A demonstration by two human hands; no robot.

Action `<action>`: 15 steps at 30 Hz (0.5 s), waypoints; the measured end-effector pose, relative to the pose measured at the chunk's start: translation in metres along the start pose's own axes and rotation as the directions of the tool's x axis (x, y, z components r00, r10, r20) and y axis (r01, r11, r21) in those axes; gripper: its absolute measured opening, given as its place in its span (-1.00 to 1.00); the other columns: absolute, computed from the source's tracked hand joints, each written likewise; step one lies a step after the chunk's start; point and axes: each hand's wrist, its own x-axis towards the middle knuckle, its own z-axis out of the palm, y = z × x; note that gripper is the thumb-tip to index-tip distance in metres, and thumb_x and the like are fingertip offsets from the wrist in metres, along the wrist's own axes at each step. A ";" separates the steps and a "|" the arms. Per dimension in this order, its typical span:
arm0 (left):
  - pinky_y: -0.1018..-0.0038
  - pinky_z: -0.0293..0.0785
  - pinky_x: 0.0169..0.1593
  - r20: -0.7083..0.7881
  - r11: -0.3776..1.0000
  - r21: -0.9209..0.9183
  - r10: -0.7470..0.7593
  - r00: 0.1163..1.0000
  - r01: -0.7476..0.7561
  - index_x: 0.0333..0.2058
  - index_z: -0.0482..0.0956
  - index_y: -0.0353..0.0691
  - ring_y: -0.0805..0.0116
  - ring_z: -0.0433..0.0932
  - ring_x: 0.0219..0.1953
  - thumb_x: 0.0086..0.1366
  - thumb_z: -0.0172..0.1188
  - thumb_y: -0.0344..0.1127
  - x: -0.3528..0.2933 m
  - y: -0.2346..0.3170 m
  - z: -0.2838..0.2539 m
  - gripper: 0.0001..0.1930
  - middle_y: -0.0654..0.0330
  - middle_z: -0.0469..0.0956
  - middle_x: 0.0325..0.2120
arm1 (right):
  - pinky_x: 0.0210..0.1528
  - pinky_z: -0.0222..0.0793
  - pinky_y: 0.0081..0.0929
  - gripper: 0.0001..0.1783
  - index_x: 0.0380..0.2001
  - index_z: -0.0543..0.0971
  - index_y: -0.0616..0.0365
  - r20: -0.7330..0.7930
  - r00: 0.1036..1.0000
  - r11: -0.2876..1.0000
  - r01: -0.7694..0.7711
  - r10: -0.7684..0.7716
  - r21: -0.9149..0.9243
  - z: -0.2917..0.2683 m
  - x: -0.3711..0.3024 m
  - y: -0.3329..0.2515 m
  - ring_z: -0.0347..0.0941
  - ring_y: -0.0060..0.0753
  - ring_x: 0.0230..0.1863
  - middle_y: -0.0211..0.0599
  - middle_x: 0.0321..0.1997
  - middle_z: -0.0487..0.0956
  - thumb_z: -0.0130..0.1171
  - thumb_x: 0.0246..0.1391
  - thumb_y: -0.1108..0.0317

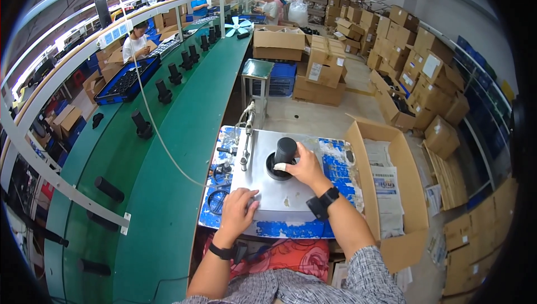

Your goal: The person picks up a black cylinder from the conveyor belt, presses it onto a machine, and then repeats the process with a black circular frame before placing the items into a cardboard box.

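A black ribbed cylindrical part (286, 148) stands at a round black ring-shaped seat (272, 173) on a bare metal plate (274, 199). My right hand (306, 168) is closed around its lower portion, thumb in front near the ring; a pale covering shows on the thumb. Whether the part's base sits fully inside the ring is hidden by my fingers. My left hand (237, 211) lies on the plate's near left edge with fingers loosely spread, holding nothing. Beside it is a black round grille-like piece (217, 201).
Left runs a green conveyor (168, 203) carrying several black cylindrical parts (141, 124). A metal fitting with a hose (246, 139) rises from the plate's left side. An open carton (417, 214) lined with newspaper stands right. Another person (136, 43) sits across the conveyor.
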 end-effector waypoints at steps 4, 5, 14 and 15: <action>0.19 0.45 0.00 0.021 1.000 -0.006 -0.031 0.999 0.031 -0.01 0.69 -0.18 0.04 0.60 -0.11 0.29 0.36 -0.35 0.001 0.000 -0.001 -0.70 0.12 0.61 -0.18 | 0.09 0.63 -0.16 -0.33 0.03 0.59 0.26 -0.147 0.988 0.999 -0.049 0.047 -0.011 0.011 -0.008 -0.006 0.73 0.02 0.02 0.06 -0.01 0.75 0.61 -0.07 0.11; 0.22 0.46 -0.02 0.019 1.000 -0.009 -0.015 1.000 0.015 -0.01 0.69 -0.20 0.06 0.59 -0.13 0.29 0.36 -0.36 0.001 0.000 -0.001 -0.71 0.12 0.61 -0.19 | 0.10 0.63 -0.19 -0.30 0.06 0.59 0.25 -0.158 0.987 0.999 -0.038 0.036 -0.008 0.013 -0.008 -0.002 0.74 -0.02 0.01 0.02 -0.02 0.75 0.63 -0.08 0.11; 0.40 0.51 -0.11 -0.015 0.948 -0.294 -0.132 0.991 0.122 -0.01 0.67 -0.27 0.21 0.58 -0.19 0.41 0.26 -0.39 0.015 -0.029 -0.014 -0.78 0.11 0.59 -0.18 | 0.02 0.62 -0.09 -0.33 -0.03 0.58 0.29 -0.216 0.976 0.998 -0.027 0.016 -0.051 0.026 -0.008 0.016 0.71 0.14 -0.06 0.08 -0.11 0.73 0.61 -0.07 0.05; 0.42 0.51 -0.11 -0.036 0.925 -0.356 -0.157 0.987 0.134 -0.01 0.67 -0.28 0.23 0.57 -0.19 0.43 0.24 -0.38 0.023 -0.039 -0.017 -0.78 0.11 0.58 -0.18 | 0.01 0.62 -0.09 -0.33 -0.03 0.58 0.29 -0.213 0.977 0.998 -0.026 0.014 -0.053 0.025 -0.009 0.017 0.71 0.15 -0.07 0.08 -0.12 0.73 0.60 -0.06 0.04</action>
